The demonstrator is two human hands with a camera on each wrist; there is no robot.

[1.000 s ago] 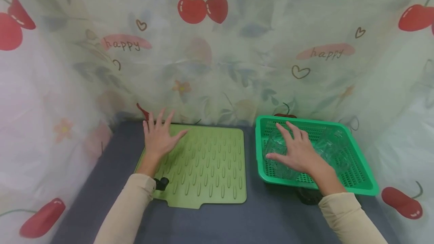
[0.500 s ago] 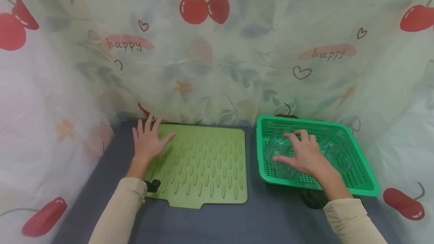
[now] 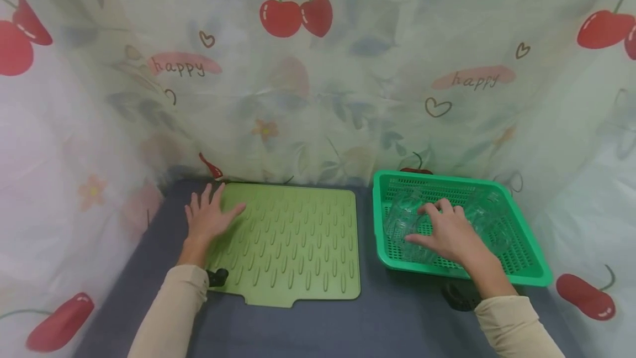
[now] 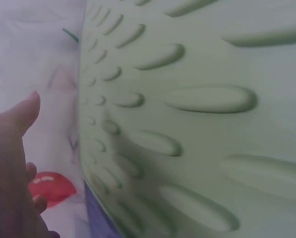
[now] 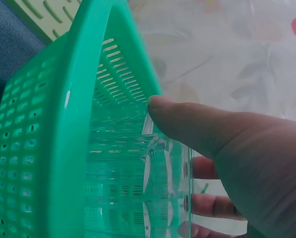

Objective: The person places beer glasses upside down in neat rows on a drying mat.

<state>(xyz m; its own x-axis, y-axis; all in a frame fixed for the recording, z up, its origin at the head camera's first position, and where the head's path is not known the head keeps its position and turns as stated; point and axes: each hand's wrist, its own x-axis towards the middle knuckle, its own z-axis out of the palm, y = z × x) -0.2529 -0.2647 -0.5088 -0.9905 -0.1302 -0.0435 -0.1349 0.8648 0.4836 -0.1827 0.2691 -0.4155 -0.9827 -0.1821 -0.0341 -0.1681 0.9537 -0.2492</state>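
In the head view, my left hand [image 3: 207,220], fingers spread, is over the left side of a green ribbed drying mat [image 3: 293,242]. Its thumb [image 4: 26,111] shows beside the mat in the left wrist view, and it holds nothing. My right hand [image 3: 449,236] reaches into a green plastic basket [image 3: 534,247], thumb and fingers curved round the end of a clear glass [image 5: 162,183]. Its thumb tip overlaps the glass in the right wrist view, and the other fingertips are partly behind it. Several clear glasses [image 3: 484,220] lie in the basket.
Both items lie on a dark grey table [image 3: 328,327], mat left and basket right, with a narrow strip of table between them. A printed curtain [image 3: 318,98] encloses the back and sides, close behind the mat and basket.
My right hand has gone lower into the basket, its thumb and fingers drawing closer together. My left hand has shifted left and toward me over the mat, still spread.
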